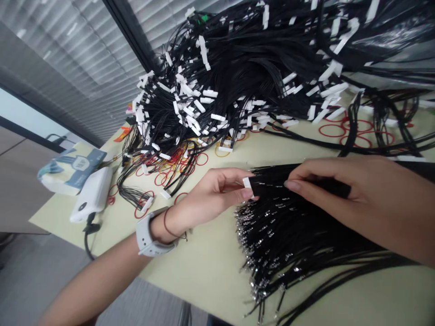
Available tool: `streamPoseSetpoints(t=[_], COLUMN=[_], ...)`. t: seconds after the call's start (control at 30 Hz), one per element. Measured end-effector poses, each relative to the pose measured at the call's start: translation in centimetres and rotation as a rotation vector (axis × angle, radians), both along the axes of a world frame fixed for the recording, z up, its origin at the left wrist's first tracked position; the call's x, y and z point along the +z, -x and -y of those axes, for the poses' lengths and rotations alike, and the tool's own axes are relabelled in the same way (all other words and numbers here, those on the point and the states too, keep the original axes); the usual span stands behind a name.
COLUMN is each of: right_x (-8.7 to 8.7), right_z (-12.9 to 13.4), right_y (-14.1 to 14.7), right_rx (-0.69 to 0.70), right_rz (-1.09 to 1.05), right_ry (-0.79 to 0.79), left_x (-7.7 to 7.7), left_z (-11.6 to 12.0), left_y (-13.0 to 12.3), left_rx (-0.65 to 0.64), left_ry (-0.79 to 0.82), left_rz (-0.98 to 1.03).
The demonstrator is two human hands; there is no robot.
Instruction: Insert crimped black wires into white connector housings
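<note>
Faces blinds across the upper left of the frame, bordered on the right by a dark slanting post. Has a soft blue-and-white pack at left on the pale table, just beside a white device with a black cord plugged into the lower end. Has red rubber bands scattered left of centre among loose wire ends, with more at right, below the upper corner. Has a big heap of black cables with white end pieces piled over the upper middle, spreading toward shiny clear plastic at upper right. Has a fan of black wires with bare metal tips spread over the lower right, partly hidden under the right hand.

Stretches the left arm up from the lower left, wearing a grey watch strap and a thin dark band at the wrist. Clamps a small white connector, just right of the frame's centre, between thumb and fingers of the left hand. Reaches in from the right edge with the right hand, thumb and forefinger pointing left, near the connector, over the wires. Cannot tell whether clamped on a wire there or slightly apart.
</note>
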State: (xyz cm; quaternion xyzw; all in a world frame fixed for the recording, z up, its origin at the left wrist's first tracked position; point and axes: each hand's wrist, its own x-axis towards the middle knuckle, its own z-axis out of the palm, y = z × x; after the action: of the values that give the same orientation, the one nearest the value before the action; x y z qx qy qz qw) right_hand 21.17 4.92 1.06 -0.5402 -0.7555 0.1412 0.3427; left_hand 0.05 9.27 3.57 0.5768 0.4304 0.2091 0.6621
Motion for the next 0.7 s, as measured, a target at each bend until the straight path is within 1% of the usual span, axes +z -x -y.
streamPoseSetpoints(t=[0.1, 0.23, 0.33, 0.43, 0.6, 0.7], right_x=[-0.12, -0.05, -0.1, -0.22, -0.16, -0.11], right_z=[0.06, -0.04, -0.03, 0.03, 0.11, 0.13], right_y=[0.23, 0.59, 0.73, 0.77, 0.84, 0.8], right_rx=[0.039, 0.034, 0.051, 0.071, 0.092, 0.097], right_rz=[0.012, 0.032, 0.054, 0.05, 0.043, 0.043], right_ry=[-0.059, -0.175, -0.23, -0.236, -0.182, -0.18], left_x=[-0.06, 0.05, 0.21, 0.35, 0.49, 0.54], left_z=[0.07, 0.22, 0.35, 0.47, 0.61, 0.64], left_y=[0.01, -0.16, -0.28, -0.35, -0.34, -0.28], left_rx=[-0.011, -0.013, -0.022, -0.018, -0.021, -0.027], left_ry=[-0.003, 0.008, 0.007, 0.018, 0.018, 0.016], left_rz=[-0.007, -0.023, -0.026, -0.058, -0.073, -0.077])
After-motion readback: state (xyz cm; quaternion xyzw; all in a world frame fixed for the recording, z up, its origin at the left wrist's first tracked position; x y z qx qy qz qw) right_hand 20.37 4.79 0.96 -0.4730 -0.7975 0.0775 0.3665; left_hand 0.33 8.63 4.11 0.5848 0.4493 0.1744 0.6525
